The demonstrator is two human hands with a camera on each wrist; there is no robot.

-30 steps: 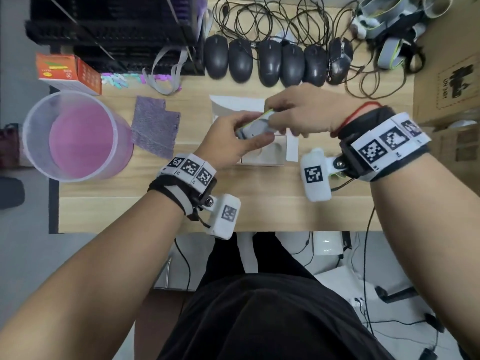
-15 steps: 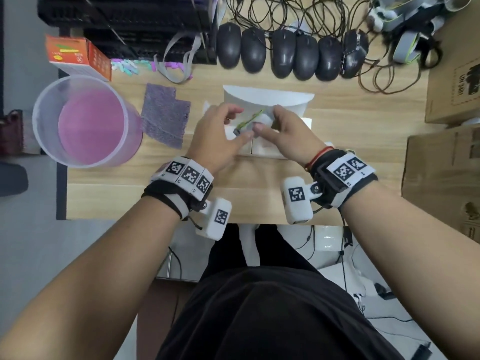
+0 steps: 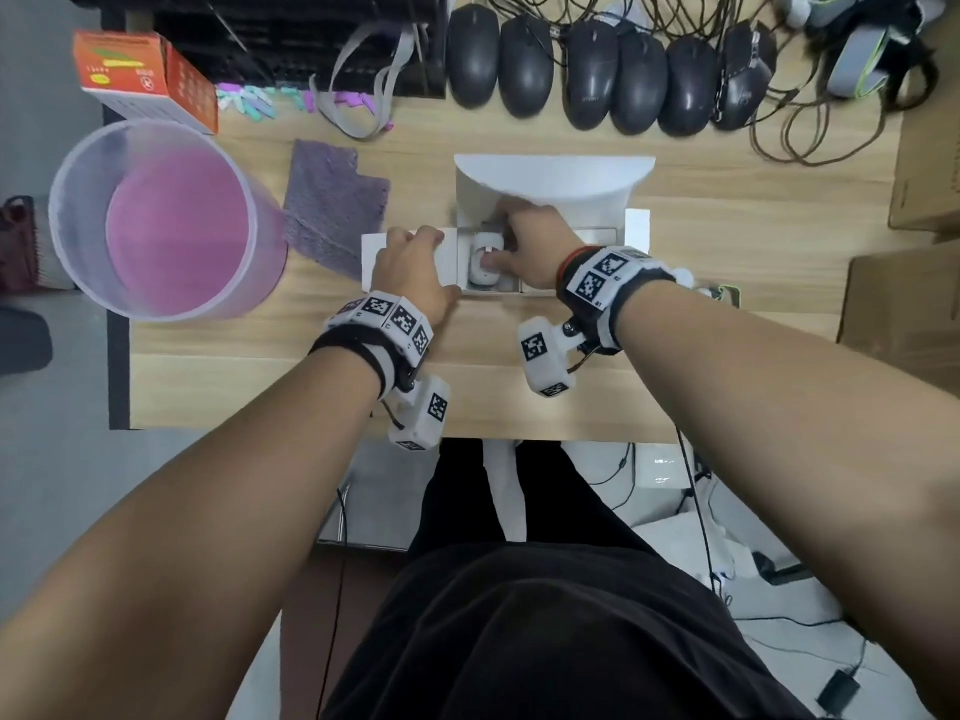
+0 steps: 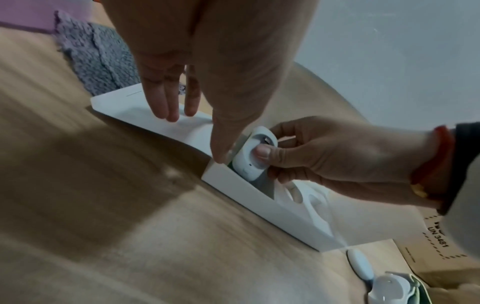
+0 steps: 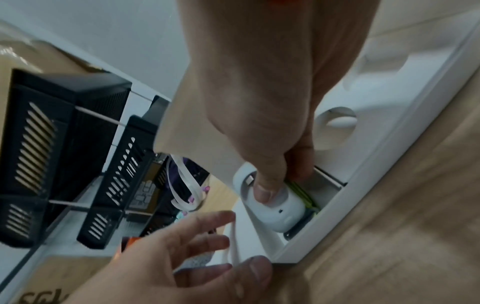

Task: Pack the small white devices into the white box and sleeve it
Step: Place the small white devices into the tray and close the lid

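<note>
Wooden table (image 3: 727, 262) carries the white box (image 4: 262, 202); my right hand (image 3: 530, 241) has its grip pinched on a small white device (image 5: 275, 209) seated in the box's left slot, while my left hand (image 3: 410, 272) rests flat-fingered on the box flap (image 4: 124, 105).

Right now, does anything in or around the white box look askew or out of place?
Yes: the small white device pinched by the right hand sits tilted in the white box, not seated flat. Another white device lies outside on the table.

A small white plastic device (image 3: 486, 257) with green trim sits in a white cardboard box (image 3: 636, 228) on a light wooden table (image 3: 260, 366).
</note>
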